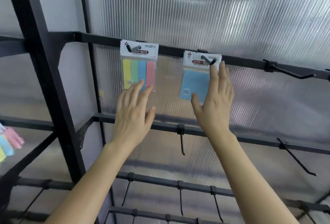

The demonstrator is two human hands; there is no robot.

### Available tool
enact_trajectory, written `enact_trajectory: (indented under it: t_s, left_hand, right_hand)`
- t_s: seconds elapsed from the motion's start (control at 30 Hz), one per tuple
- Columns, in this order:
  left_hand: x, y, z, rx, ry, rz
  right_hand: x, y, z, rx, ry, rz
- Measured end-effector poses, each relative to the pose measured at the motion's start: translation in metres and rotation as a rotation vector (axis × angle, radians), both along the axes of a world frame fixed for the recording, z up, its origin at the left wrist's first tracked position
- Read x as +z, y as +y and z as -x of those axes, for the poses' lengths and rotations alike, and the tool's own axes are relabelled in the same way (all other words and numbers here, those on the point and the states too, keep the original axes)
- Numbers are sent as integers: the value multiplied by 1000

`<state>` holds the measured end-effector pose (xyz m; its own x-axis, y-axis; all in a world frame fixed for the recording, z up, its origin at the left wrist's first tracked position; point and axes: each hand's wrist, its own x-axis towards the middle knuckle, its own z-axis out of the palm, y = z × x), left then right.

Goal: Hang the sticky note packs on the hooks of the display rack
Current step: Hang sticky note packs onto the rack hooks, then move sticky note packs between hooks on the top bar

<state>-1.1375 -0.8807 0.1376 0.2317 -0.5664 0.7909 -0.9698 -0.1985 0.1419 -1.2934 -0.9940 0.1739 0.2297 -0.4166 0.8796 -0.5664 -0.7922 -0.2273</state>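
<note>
Along the top crossbar (pixel 107 40) of the display rack (pixel 44 66), as the head view shows it, two sticky note packs hang. The strip pack (pixel 139 70) is near the bar's left end on the left hook (pixel 134 48). The blue pack (pixel 195 82) is toward the middle on the next hook (pixel 208 60).

Both hands are open, fingers straight, gripping nothing. The left hand (pixel 133 111) has its fingertips at the strip pack's lower edge. The right hand (pixel 215 102) covers the blue pack's right side, forefinger up by the hook's tip. Whether they press the packs I cannot tell.

To finish well, I judge, seat each header card behind the upturned tip, steady any swing, then draw away gently.

The strip pack shows yellow, green, blue and pink strips in a clear sleeve under a white "STICKY NOTE" header. The blue pack is one pale-blue pad with a like header. An empty hook (pixel 292 74) sits further right.
</note>
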Motion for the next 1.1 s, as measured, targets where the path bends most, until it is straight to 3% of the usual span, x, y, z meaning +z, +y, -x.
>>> enact_trajectory:
  t_s: [0.37,0.77,0.93,1.1]
  left_hand:
    - [-48,80,13,252,75,-88]
    - [-78,224,9,674,109,-181]
    - [-82,260,-8,697,136,-146]
    - [-85,292,-34,616,140,-185]
  right_hand:
    - [-65,65,-27,309,216,-95]
    - [-115,173,-91,687,360,-44]
    - [-120,217,-110,770,350,-58]
    - [-119,258,-126,718,332,-120]
